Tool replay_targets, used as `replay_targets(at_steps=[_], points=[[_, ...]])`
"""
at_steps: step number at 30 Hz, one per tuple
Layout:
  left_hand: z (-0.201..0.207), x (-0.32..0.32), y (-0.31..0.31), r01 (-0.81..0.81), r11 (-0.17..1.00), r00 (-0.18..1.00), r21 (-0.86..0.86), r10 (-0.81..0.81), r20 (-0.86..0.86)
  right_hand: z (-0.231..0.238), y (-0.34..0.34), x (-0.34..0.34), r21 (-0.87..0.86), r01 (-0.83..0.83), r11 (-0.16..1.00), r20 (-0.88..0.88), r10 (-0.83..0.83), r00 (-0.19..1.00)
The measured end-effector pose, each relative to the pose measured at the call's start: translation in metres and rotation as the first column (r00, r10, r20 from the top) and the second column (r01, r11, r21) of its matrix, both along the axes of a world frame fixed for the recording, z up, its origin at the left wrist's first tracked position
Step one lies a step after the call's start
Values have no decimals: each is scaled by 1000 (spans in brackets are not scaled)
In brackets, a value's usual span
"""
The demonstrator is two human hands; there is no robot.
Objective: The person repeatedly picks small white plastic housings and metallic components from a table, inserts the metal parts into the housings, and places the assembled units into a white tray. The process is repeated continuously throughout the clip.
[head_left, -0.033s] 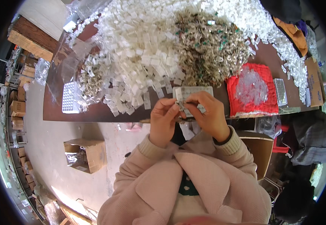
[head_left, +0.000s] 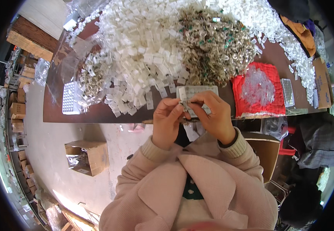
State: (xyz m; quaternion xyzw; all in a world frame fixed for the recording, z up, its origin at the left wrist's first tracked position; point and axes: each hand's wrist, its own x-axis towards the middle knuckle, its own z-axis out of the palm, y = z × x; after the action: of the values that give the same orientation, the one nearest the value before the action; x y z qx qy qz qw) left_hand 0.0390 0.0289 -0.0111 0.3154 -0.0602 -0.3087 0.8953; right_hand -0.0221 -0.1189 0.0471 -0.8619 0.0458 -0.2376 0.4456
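Note:
My left hand (head_left: 167, 121) and my right hand (head_left: 217, 118) meet at the table's near edge, both with fingers pinched. Between their fingertips is a small piece, whitish at its upper part (head_left: 182, 94) and darker where the fingers close on it; its kind is too small to tell. Just behind the fingers lies a pale tray (head_left: 197, 91) with rows of small hollows, partly covered by my hands. Beyond it are a big heap of translucent white plastic pieces (head_left: 140, 54) and a heap of brownish, shiny small parts (head_left: 215, 48) with green bits.
To the right, a red cloth (head_left: 238, 92) carries clear thin plastic bits (head_left: 258, 88); a second tray (head_left: 288, 92) lies beside it. On the left are a white dimpled tray (head_left: 70, 98) and a smaller heap of parts (head_left: 94, 79). An opened cardboard box (head_left: 96, 158) stands on the floor.
The whitish part of the piece stands out more above my fingertips. The whole view has shifted slightly; both hands keep their pinch at nearly the same place.

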Motion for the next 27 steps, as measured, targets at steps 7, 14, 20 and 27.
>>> replay_targets(at_steps=[7,14,20,27], points=[[0,-1,1,-10,999,998,-50,14,69,0,7,-1,-178,-47,983,77,61,995],[6,1,5,-8,1000,994,23,10,-104,8,13,3,-275,61,960,140,-22,990],[8,4,5,90,992,991,-83,-97,-88,10,17,15,-298,42,954,268,41,963],[-2,0,6,96,987,976,-132,-119,-183,-4,20,10,-230,73,970,228,-19,974]])
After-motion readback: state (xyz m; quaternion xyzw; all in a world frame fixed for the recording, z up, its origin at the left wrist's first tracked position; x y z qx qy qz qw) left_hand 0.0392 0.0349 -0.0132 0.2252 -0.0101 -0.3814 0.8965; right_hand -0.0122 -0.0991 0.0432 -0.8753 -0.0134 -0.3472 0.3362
